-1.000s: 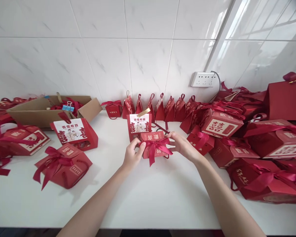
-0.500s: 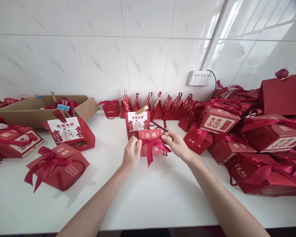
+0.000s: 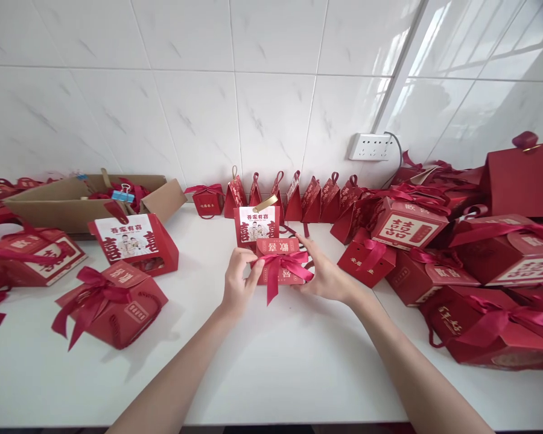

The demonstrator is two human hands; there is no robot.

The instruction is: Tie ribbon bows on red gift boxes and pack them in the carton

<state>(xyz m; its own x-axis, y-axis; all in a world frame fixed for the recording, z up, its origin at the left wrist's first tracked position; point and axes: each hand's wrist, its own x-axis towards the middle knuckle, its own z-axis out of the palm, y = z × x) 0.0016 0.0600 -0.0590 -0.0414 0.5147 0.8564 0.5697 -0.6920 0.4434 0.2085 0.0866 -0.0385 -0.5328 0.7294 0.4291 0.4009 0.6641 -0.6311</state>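
Observation:
A small red box (image 3: pixel 278 246) with gold characters lies between my hands near the middle of the white table, a dark pink ribbon bow (image 3: pixel 286 263) tied across its top. My left hand (image 3: pixel 244 278) pinches the left end of the bow between thumb and index finger. Around the right side of the box curves my right hand (image 3: pixel 322 274), its thumb and fingers at the box's edges. Just behind stands a red and white box (image 3: pixel 257 224) with a printed couple and a gold strip on top.
Red gift boxes pile up at the right (image 3: pixel 407 223). An open cardboard box (image 3: pixel 54 211) sits at the back left, with bowed box (image 3: pixel 117 301) and printed box (image 3: pixel 131 241) nearer. Small triangular boxes (image 3: pixel 310 199) line the tiled wall below a socket strip (image 3: pixel 371 146).
My right hand has let go of the ribbon's right end and spread around the side of the box. My left hand stays at the bow. The view has shifted slightly.

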